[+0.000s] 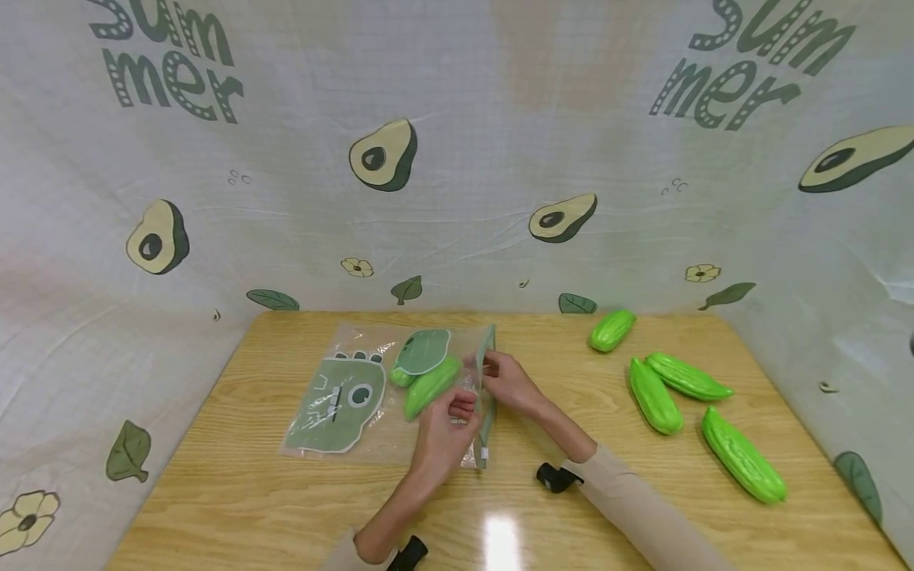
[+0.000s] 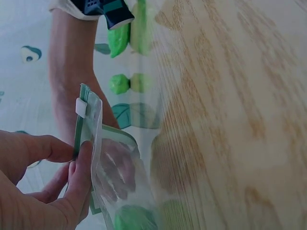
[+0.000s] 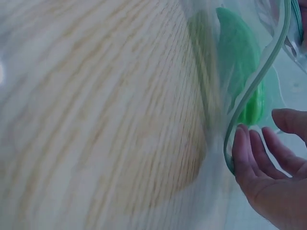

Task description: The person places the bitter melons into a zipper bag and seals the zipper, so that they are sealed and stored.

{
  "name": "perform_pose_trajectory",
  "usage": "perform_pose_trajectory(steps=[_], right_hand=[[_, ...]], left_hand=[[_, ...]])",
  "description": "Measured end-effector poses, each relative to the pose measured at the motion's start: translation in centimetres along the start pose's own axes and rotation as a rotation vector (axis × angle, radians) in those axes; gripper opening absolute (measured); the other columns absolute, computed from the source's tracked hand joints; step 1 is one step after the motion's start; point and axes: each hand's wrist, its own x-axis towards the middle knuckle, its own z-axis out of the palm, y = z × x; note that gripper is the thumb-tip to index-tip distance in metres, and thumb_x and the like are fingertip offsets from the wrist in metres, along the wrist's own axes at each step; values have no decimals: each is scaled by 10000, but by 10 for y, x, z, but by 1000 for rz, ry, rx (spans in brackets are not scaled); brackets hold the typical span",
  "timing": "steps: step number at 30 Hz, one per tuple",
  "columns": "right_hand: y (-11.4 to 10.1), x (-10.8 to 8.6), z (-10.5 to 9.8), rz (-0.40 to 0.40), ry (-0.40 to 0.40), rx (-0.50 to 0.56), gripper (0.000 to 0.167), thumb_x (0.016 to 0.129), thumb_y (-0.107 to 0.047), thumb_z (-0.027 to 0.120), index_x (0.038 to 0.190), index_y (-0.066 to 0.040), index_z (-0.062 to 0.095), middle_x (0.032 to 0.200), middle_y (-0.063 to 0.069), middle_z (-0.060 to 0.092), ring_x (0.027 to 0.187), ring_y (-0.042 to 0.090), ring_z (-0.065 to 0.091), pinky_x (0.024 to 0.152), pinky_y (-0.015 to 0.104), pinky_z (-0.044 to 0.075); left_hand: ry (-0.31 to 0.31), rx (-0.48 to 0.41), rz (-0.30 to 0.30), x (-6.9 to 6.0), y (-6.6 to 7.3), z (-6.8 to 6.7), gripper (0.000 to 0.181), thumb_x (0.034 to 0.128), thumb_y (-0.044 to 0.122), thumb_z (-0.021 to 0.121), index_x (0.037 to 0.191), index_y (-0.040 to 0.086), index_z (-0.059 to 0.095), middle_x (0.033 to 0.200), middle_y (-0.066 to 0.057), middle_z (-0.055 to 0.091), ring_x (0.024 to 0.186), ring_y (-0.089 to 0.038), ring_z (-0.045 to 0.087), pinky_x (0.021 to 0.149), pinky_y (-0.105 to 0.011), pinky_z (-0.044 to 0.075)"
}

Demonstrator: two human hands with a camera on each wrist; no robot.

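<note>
A clear zip bag (image 1: 389, 440) with a green cartoon monster print lies on the table, its mouth toward the right. Inside it are two bright green ridged gourds (image 1: 432, 388), partly behind the print. My left hand (image 1: 444, 436) pinches the bag's green-edged rim between thumb and fingers; the white zip slider (image 2: 81, 108) shows close by in the left wrist view. At the far part of the mouth is my right hand (image 1: 510, 383). In the right wrist view its fingers (image 3: 259, 158) touch the rim from inside, with the thumb apart from them.
On the right of the wooden table (image 1: 214, 500) lie several loose green gourds, including a short one (image 1: 612, 331) at the back and a long one (image 1: 743, 454) nearer the front. A printed cloth (image 1: 464, 262) hangs behind the table.
</note>
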Motion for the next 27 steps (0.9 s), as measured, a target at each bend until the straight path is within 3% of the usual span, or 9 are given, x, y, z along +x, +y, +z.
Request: perform_pose_trajectory(steps=[11, 19, 27], right_hand=[[-2, -10, -13, -43, 2, -80, 231, 1005, -50, 590, 1212, 36, 647, 1208, 190, 684, 1162, 362, 642, 1041, 513, 502], [1, -18, -22, -52, 24, -62, 252, 1009, -123, 644, 1220, 14, 670, 1193, 158, 699, 1145, 325, 664, 1020, 470, 529], [2, -26, -30, -43, 62, -61, 244, 1003, -116, 655, 1204, 20, 678, 1184, 166, 702, 1126, 318, 667, 1019, 478, 526]], left_hand=[[-3, 10, -14, 1, 1, -2, 219, 803, -92, 656, 1010, -36, 702, 909, -105, 703, 829, -195, 662, 700, -214, 580], [4, 15, 1, 1, 0, -2, 225, 804, -99, 653, 1016, -37, 699, 938, -119, 703, 826, -202, 672, 694, -219, 583], [10, 17, -21, 1, 3, -2, 210, 822, -75, 654, 1020, -29, 703, 940, -97, 702, 825, -181, 666, 701, -223, 587]])
